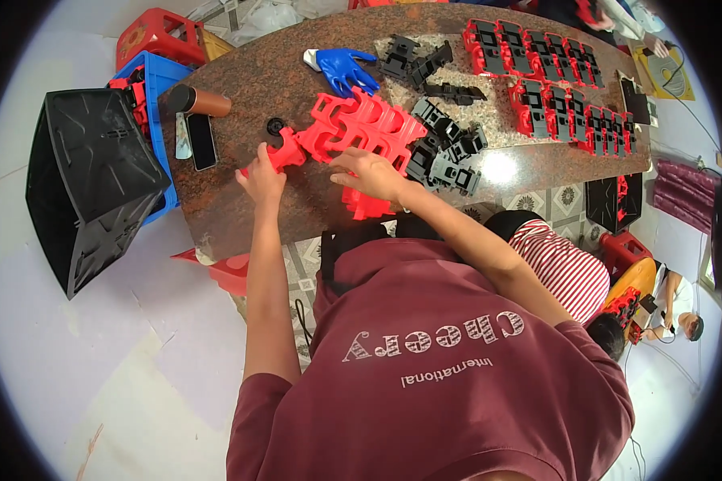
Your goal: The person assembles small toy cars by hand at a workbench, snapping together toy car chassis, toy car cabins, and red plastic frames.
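My left hand (263, 183) is closed on a red plastic part (287, 152) near the table's left side; red shows past its fingers, and the hand hides some of the part. A small black ring-shaped piece (275, 126) lies just beyond it. My right hand (373, 172) is over the near side of a pile of red molded parts (365, 124), fingers apart and pointing left, with no held thing visible. More red parts (367, 204) lie under that wrist, close to the table edge. Right of the pile are several loose black plastic parts (455, 175).
A blue glove (345, 70) lies beyond the pile. Rows of red-and-black assemblies (529, 52) fill the right side. A phone (201, 143) and brown cylinder (208, 102) lie left, beside a blue crate (159, 120) and black bin (96, 160). A person in stripes (560, 268) sits to my right.
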Available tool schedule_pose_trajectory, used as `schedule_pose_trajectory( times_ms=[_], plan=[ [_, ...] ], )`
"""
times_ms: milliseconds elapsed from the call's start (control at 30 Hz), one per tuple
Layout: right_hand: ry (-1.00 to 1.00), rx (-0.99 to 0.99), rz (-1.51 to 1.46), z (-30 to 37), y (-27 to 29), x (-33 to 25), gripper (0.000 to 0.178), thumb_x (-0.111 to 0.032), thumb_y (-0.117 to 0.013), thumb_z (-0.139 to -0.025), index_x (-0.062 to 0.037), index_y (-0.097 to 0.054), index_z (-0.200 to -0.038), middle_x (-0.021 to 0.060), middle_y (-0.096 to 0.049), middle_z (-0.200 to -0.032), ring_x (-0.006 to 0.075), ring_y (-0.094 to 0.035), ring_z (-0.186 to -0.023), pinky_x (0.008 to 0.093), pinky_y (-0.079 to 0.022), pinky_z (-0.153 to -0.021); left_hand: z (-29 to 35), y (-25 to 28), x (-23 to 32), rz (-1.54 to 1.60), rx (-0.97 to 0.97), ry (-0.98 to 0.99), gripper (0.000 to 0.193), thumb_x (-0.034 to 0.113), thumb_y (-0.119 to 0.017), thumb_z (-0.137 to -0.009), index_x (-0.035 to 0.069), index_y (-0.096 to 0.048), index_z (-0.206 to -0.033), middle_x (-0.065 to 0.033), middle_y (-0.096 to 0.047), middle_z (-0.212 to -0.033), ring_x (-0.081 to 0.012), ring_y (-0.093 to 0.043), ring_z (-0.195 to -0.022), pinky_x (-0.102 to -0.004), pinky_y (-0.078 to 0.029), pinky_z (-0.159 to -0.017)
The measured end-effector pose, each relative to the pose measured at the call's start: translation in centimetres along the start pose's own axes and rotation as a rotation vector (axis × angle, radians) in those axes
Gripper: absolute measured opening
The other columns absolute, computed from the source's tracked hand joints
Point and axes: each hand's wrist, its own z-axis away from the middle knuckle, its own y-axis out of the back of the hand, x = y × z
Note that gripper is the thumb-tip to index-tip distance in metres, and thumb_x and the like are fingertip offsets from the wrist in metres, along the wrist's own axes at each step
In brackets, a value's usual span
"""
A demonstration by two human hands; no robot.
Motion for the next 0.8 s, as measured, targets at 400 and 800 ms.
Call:
schedule_pose_trajectory(
  times_ms=[400,800],
  plan=[
    [-0.453,0.222,-1.137,0.2,3.9,-5.1,0.051,-0.017,-0.068,-0.090,-0.0068,-0.047,-0.135,0.0114,-0.062,-0.120,0.0202,-0.062,-0.108,0.0354,-0.053,-0.088,8.1,9.0,5.5,0.194,0.671,-0.686,0.055,0.006,-0.073,-0.078,0.016,-0.050,-0.127,-0.0078,-0.057,-0.114,-0.0300,-0.054,-0.118,-0.0601,-0.024,-0.111],
    [-0.380,0.171,-0.622,3.9,10.9,5.1,0.031,-0.028,-0.058,-0.096,-0.0025,-0.070,-0.109,0.0134,-0.070,-0.104,0.0225,-0.067,-0.098,0.0348,-0.052,-0.086,7.4,8.3,6.6,2.197,-0.318,0.314,0.044,0.028,-0.058,-0.097,0.012,-0.049,-0.137,-0.0104,-0.057,-0.133,-0.0264,-0.055,-0.121,-0.0479,-0.044,-0.103]
  ],
)
